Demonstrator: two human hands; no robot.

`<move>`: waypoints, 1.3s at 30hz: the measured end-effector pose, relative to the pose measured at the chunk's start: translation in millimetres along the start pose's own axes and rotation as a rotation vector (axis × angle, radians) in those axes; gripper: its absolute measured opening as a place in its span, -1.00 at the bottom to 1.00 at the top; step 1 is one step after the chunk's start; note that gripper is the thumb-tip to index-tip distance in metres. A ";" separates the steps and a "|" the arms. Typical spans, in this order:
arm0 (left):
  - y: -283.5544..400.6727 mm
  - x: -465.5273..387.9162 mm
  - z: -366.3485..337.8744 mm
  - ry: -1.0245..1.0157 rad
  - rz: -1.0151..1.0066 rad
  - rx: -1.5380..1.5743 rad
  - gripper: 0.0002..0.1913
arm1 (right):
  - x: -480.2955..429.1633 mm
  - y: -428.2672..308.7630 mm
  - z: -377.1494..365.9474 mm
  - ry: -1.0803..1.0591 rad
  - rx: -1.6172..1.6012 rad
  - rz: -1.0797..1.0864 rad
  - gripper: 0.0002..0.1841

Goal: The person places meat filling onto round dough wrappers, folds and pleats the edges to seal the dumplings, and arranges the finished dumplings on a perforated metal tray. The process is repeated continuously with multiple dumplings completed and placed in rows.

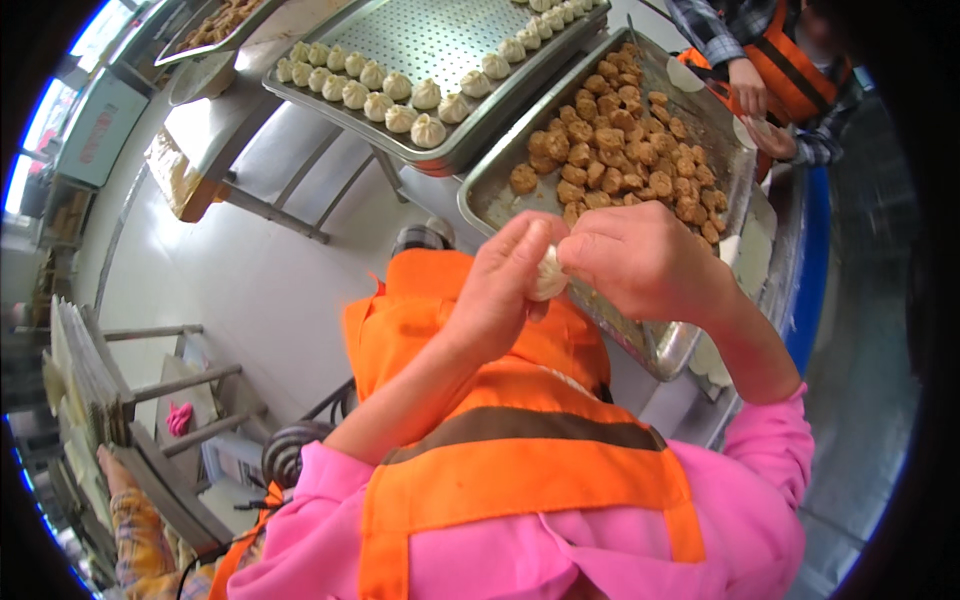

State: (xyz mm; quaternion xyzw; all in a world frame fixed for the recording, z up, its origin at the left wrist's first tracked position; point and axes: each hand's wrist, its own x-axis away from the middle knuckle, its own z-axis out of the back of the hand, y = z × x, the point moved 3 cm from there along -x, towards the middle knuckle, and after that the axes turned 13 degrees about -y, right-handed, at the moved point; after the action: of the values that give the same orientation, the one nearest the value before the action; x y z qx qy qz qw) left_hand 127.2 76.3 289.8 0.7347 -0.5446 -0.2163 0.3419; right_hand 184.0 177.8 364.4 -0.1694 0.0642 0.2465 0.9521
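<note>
A small pleated dough bun (550, 276) is cradled in my left hand (501, 289), thumb along its top. My right hand (637, 259) pinches the upper edge of its dough from the other side. Both hands are over the near edge of a metal tray (474, 196) heaped with brown filling balls (611, 139). Beyond it, a perforated metal tray (390, 45) bears rows of finished-looking pleated buns (427, 130). Pale dough rounds (750, 259) lie along the right side of the filling tray.
Across at the upper right, a co-worker's hands (757, 112) hold a dough round near the tray. Another person's arm (135, 525) touches stacked trays (90, 375) at the lower left. A metal-topped table (195, 120) and a bowl (202, 79) stand at the upper left.
</note>
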 end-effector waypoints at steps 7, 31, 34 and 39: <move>12.7 -10.7 20.6 0.185 0.084 -0.011 -0.57 | -29.1 13.5 -1.0 -0.032 -0.036 0.061 -0.90; 91.1 -26.3 232.0 0.348 -0.360 0.336 -0.66 | -211.6 240.4 -42.6 -0.170 -0.010 -0.177 -0.95; 82.8 -15.3 245.3 0.366 -0.332 0.345 -0.68 | -202.7 255.1 -56.1 -0.265 -0.079 -0.272 -0.94; 86.2 3.6 264.8 0.398 -0.353 0.324 -0.73 | -201.9 249.2 -35.2 -0.341 -0.047 -0.467 -0.85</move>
State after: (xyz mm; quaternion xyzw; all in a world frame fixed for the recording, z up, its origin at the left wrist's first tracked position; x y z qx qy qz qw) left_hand -110.6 -12.7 175.4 0.8907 -0.3586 -0.0346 0.2773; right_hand -115.5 279.6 300.5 -0.1578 -0.1432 0.0471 0.9759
